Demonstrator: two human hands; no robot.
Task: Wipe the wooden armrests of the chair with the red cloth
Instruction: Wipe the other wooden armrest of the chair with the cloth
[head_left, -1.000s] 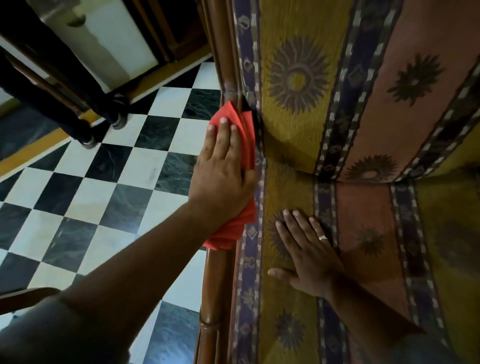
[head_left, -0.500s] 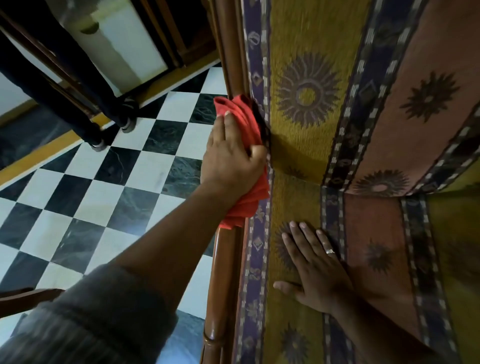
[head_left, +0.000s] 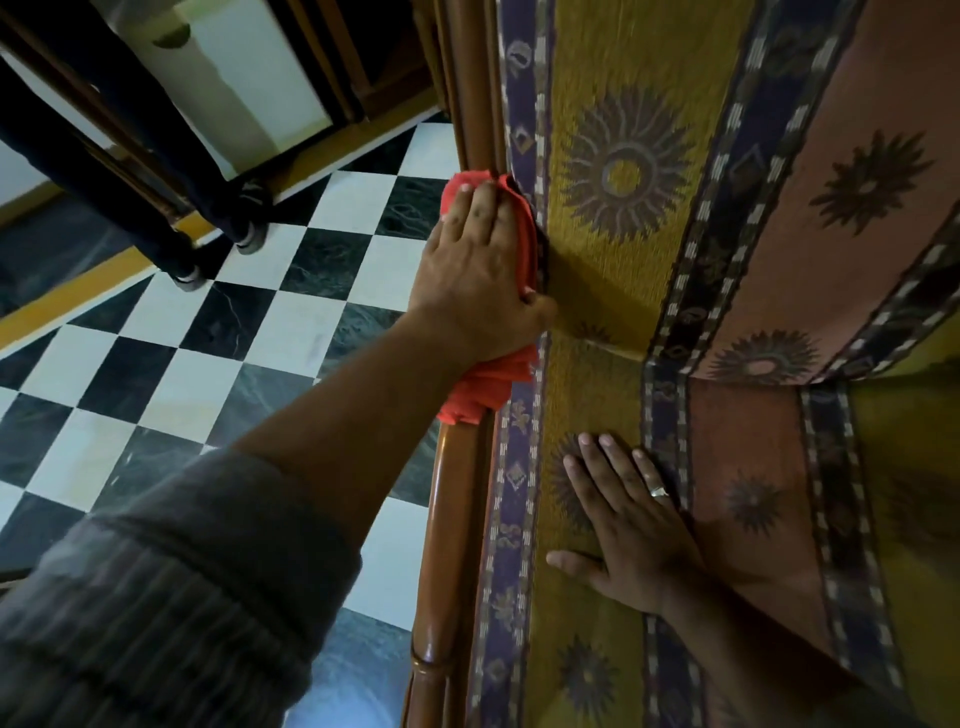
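Wiping step underway: left hand (head_left: 475, 275) clamps crumpled red cloth (head_left: 485, 387) around glossy brown wooden armrest rail (head_left: 451, 540) at 11 o'clock, right hand (head_left: 631, 525) spread flat on patterned yellow seat cushion (head_left: 587, 670) at 5 o'clock; next likely slide cloth along rail.
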